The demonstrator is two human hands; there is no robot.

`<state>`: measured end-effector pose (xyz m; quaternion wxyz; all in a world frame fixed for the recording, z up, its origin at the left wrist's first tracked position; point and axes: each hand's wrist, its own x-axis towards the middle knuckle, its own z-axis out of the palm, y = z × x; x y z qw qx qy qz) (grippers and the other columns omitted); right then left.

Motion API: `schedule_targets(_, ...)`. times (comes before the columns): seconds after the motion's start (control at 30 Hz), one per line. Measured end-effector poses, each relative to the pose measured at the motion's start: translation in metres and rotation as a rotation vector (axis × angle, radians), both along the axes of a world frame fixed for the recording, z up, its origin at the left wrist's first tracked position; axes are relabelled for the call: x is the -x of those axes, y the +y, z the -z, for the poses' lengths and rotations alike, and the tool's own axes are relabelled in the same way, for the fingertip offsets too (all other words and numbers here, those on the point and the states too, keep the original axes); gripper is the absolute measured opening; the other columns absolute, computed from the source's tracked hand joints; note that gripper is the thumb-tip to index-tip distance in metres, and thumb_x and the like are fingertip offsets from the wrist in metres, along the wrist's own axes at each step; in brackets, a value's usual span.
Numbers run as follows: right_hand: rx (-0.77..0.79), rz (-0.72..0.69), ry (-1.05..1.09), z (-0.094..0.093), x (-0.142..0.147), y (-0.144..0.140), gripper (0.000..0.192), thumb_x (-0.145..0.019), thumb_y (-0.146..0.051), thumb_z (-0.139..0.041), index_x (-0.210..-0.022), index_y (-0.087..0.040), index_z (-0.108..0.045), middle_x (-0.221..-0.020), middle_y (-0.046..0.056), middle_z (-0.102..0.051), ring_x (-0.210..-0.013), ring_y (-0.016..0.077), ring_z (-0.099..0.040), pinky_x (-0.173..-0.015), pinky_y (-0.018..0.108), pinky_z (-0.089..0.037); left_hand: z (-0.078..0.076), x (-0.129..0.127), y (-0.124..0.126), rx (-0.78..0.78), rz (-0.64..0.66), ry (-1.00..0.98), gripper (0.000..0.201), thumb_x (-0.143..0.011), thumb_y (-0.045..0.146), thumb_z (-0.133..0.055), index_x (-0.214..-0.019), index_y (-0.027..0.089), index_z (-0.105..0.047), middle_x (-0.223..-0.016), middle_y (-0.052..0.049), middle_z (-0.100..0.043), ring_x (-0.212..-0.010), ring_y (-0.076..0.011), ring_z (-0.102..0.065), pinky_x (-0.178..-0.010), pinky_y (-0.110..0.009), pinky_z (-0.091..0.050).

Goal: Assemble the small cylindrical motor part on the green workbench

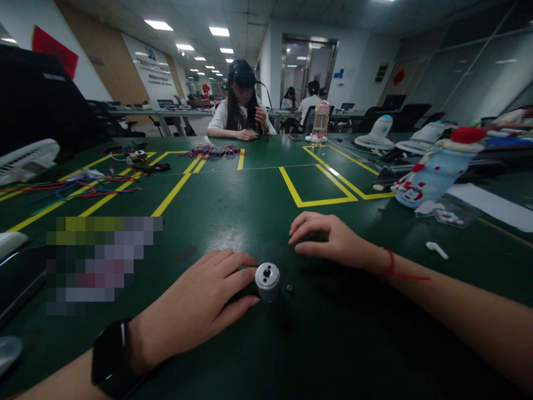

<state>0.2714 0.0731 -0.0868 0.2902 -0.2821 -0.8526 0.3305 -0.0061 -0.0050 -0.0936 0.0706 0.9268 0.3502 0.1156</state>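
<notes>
A short silver metal cylinder (267, 283), looking like a small motor, stands upright on the green table. Its top face has a dark centre and small holes. My left hand (208, 294), with a black watch at the wrist, has its thumb and fingertips against the cylinder's left side, steadying it. Just right of the cylinder lies a tiny dark ring-like part (290, 288). My right hand (327, 236) is held above the table, beyond and to the right of the cylinder. Its fingers are loosely bent and apart, with nothing visible in them.
Coloured wires (214, 152) lie in bundles across the table and at left. A blue bottle (433, 172), an earbud (437, 250) and white fans (377, 133) are at right. Yellow tape (328, 201) marks the tabletop (233, 205). A person (241, 105) sits opposite.
</notes>
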Motion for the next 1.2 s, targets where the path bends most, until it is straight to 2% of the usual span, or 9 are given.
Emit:
schedule_targets(0.13,0.093,0.447,0.09,0.012,-0.021,0.028,0.027,-0.081,-0.041,-0.065,-0.084,-0.015,-0.071,-0.083,0.005,-0.068,-0.077,0.0178,-0.061,-0.072,0.033,-0.046,0.001,-0.002,0.0,0.008,-0.004,-0.004,0.023,-0.095,0.027,-0.055,-0.118,0.025,-0.057,-0.12,-0.006,-0.058,-0.101,-0.0256,-0.056,-0.086,-0.043,-0.046)
schedule_targets(0.23,0.101,0.545,0.081,0.022,-0.032,0.043,0.032,-0.082,-0.044,-0.061,-0.087,-0.013,-0.07,-0.079,0.006,-0.068,-0.071,0.0174,-0.059,-0.067,0.033,-0.045,0.002,-0.004,0.0,0.009,-0.007,-0.002,0.025,-0.095,0.027,-0.055,-0.119,0.027,-0.057,-0.12,-0.005,-0.058,-0.102,-0.0257,-0.056,-0.087,-0.043,-0.046)
schedule_targets(0.4,0.107,0.458,-0.027,0.027,-0.032,0.045,0.029,-0.082,-0.041,-0.063,-0.085,-0.014,-0.072,-0.08,0.006,-0.069,-0.072,0.0176,-0.059,-0.066,0.032,-0.043,0.004,-0.003,0.0,0.022,-0.019,0.011,0.025,-0.095,0.028,-0.054,-0.12,0.027,-0.056,-0.121,-0.004,-0.057,-0.104,-0.0255,-0.056,-0.088,-0.044,-0.045)
schedule_targets(0.53,0.094,0.323,-0.121,0.015,-0.025,0.03,0.025,-0.08,-0.038,-0.067,-0.089,-0.015,-0.073,-0.076,0.004,-0.064,-0.066,0.0147,-0.054,-0.061,0.029,-0.04,0.005,-0.004,0.001,0.028,-0.017,0.017,0.023,-0.096,0.028,-0.054,-0.119,0.028,-0.056,-0.121,-0.004,-0.057,-0.104,-0.0251,-0.055,-0.089,-0.044,-0.044)
schedule_targets(0.67,0.044,-0.091,-0.252,0.002,-0.011,0.004,0.028,-0.065,-0.035,-0.082,-0.087,-0.02,-0.074,-0.082,0.0,-0.061,-0.075,0.0136,-0.055,-0.068,0.027,-0.041,0.007,-0.007,0.003,0.024,-0.015,0.017,0.023,-0.096,0.027,-0.054,-0.119,0.028,-0.055,-0.12,-0.004,-0.057,-0.103,-0.025,-0.055,-0.088,-0.043,-0.044)
schedule_targets(0.77,-0.091,-0.257,-0.31,0.001,0.001,-0.011,0.021,-0.07,-0.035,-0.08,-0.086,-0.022,-0.075,-0.084,0.0,-0.058,-0.079,0.0136,-0.054,-0.075,0.029,-0.039,0.009,-0.009,0.003,0.019,-0.01,0.023,0.023,-0.096,0.027,-0.054,-0.118,0.027,-0.055,-0.119,-0.004,-0.057,-0.102,-0.025,-0.055,-0.087,-0.043,-0.044)
schedule_targets(0.87,-0.088,-0.224,-0.227,-0.001,0.01,-0.019,0.013,-0.076,-0.03,-0.076,-0.083,-0.02,-0.074,-0.082,-0.001,-0.055,-0.075,0.0116,-0.053,-0.071,0.027,-0.04,0.008,-0.005,0.002,0.02,-0.007,0.025,0.024,-0.096,0.027,-0.053,-0.119,0.026,-0.055,-0.119,-0.005,-0.057,-0.101,-0.0248,-0.055,-0.087,-0.043,-0.044)
schedule_targets(1.03,-0.106,0.025,0.076,-0.013,0.025,-0.032,0.013,-0.079,-0.027,-0.074,-0.087,-0.017,-0.071,-0.081,0.0,-0.055,-0.074,0.011,-0.053,-0.066,0.024,-0.041,0.007,-0.003,0.002,0.009,0.005,0.004,0.023,-0.096,0.028,-0.053,-0.119,0.025,-0.054,-0.117,-0.005,-0.056,-0.099,-0.0249,-0.055,-0.086,-0.043,-0.044)
schedule_targets(1.2,-0.112,-0.029,0.073,-0.015,0.032,-0.039,0.012,-0.08,-0.023,-0.073,-0.089,-0.016,-0.071,-0.083,-0.001,-0.056,-0.077,0.0095,-0.054,-0.069,0.023,-0.042,0.012,-0.011,0.006,-0.031,0.012,0.005,0.023,-0.096,0.029,-0.054,-0.118,0.025,-0.056,-0.112,-0.006,-0.057,-0.096,-0.0254,-0.055,-0.083,-0.044,-0.045)
